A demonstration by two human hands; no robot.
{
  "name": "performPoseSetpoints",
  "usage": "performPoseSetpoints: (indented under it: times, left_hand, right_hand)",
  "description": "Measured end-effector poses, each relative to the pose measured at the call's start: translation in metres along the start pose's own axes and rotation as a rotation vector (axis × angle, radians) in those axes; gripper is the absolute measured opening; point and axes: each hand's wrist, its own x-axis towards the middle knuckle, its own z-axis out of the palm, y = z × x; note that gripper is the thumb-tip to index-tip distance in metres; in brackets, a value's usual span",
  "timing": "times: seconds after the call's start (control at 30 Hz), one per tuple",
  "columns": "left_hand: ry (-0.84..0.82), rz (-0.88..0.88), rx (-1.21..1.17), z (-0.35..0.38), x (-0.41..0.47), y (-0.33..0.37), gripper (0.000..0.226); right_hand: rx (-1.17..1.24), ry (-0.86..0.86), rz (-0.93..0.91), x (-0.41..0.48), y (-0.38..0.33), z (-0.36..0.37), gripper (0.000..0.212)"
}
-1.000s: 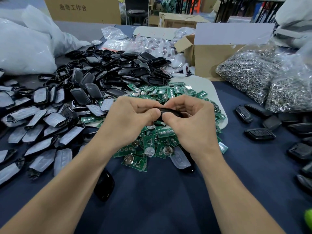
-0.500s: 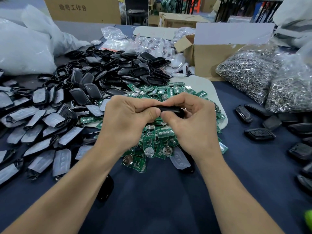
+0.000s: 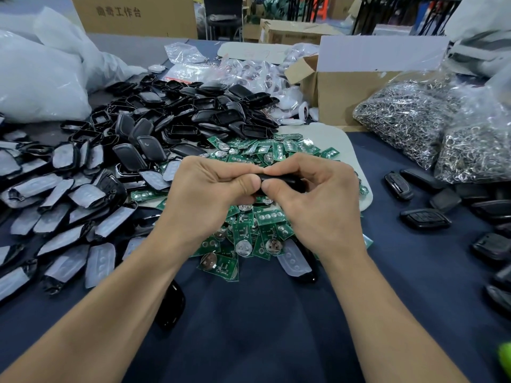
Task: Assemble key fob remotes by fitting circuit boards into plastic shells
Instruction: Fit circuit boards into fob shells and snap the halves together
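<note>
Left hand [image 3: 210, 194] and right hand [image 3: 318, 200] pinch one slim black plastic fob shell [image 3: 279, 178] edge-on, likely snapping its halves together, above green circuit boards [image 3: 249, 230].

The dark blue surface [image 3: 249, 333] carries green circuit boards [image 3: 244, 236] at centre, black shells [image 3: 210, 117] heaped at 11 o'clock, padded shell halves [image 3: 63, 217] at 9, bagged metal rings [image 3: 406, 120] at 2 and closed fobs [image 3: 425, 218] at 3.
</note>
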Motion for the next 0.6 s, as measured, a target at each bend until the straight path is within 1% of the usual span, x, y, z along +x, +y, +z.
performPoseSetpoints:
  times: [0.1,0.2,0.27,0.43,0.6]
  left_hand:
    - [0.021,0.000,0.001,0.0028,-0.0002,0.0013,0.022]
    - [0.067,0.008,-0.006,0.0031,0.0000,0.0021,0.021]
    - [0.081,0.018,-0.001,0.0034,0.0001,0.0015,0.020]
    - [0.060,0.046,0.105,0.0030,0.0002,-0.0006,0.021]
    - [0.063,0.062,0.104,-0.0006,-0.0011,-0.0006,0.022]
  right_hand:
    - [0.052,-0.006,0.025,0.0012,-0.0009,0.0003,0.012]
    - [0.190,-0.044,0.106,0.0031,-0.0007,-0.0020,0.019]
    - [0.238,-0.051,0.131,0.0040,0.0010,-0.0035,0.022]
    - [0.210,-0.010,0.104,0.0026,0.0032,-0.0028,0.025]
    - [0.179,-0.005,0.087,0.0019,0.0039,-0.0017,0.025]
